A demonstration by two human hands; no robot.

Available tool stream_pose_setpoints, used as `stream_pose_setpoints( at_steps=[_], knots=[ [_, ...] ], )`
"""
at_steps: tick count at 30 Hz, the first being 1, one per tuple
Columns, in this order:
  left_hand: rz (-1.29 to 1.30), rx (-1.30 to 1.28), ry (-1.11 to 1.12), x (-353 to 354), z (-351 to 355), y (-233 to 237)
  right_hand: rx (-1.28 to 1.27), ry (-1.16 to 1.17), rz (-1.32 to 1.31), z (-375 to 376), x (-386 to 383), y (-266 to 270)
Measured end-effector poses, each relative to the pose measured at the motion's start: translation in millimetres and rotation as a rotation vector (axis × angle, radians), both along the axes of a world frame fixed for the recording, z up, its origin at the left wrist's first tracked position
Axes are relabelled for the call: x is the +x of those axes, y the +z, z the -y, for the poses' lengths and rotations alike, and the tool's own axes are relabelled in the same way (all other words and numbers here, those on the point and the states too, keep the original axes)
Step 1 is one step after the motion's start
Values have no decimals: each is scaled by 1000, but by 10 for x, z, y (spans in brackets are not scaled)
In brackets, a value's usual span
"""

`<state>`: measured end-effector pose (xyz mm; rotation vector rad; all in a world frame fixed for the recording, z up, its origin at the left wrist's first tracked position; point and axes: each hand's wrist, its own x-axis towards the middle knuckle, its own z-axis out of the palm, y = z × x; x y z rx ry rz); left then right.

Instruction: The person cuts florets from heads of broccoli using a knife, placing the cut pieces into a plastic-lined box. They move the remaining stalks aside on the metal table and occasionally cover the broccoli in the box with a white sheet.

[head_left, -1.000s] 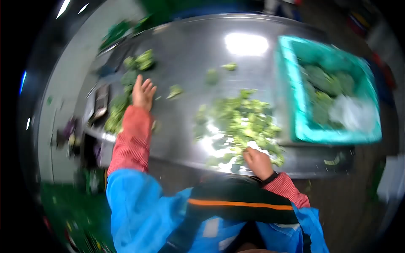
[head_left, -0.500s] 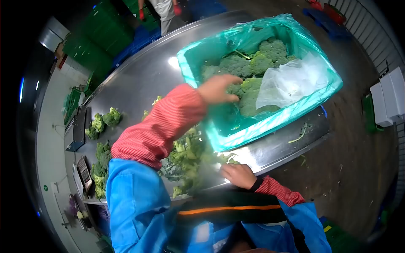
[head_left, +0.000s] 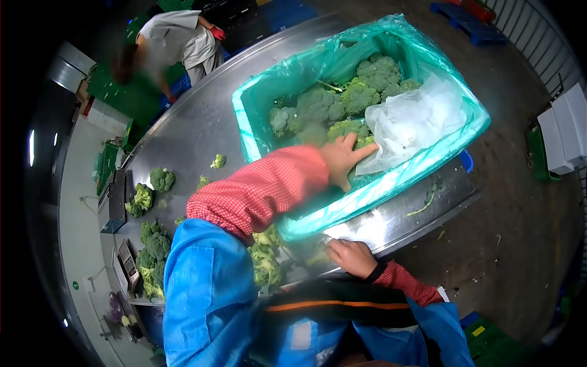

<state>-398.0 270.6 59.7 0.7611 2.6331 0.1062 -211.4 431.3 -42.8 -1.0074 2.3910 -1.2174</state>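
Left hand (head_left: 343, 160) lies flat, fingers spread, on the broccoli (head_left: 318, 105) in the teal-lined crate (head_left: 246, 125). My right hand (head_left: 350, 257) curls at the edge of the steel table (head_left: 195, 131), and I can't tell if it grips anything. The trimmings (head_left: 266, 257) sit partly behind my sleeve (head_left: 257, 192).

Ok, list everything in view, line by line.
teal plastic-lined crate: one, teal, on the table's right end
whole broccoli heads: several, green, inside the crate
crumpled clear plastic bag: one, whitish, in the crate's right side
shiny steel table: one, silver, centre
loose broccoli heads: several, green, at the table's left end
cut broccoli pieces: one heap, light green, table's near edge
co-worker in a pale top: one, beyond the table
left hand: one, red-sleeved, spread on broccoli in the crate
right hand: one, red-sleeved, at the table's near edge
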Motion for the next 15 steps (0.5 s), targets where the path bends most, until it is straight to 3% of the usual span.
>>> stream_pose_setpoints(
  at_steps=[5, 8, 13, 15],
  knots=[
    [-258, -26, -58, 190, 40, -48, -16, -25, -24, -28, -5, 58],
    [-289, -50, -44, 342, 30, 176, 41, -10, -25, -9, 16, 55],
    [-457, 203, -8, 323, 316, 697, 87, 27, -32, 38, 84, 85],
    [-353, 215, 153, 273, 490, 1019, -3, 22, -57, 88, 145, 63]
  ],
)
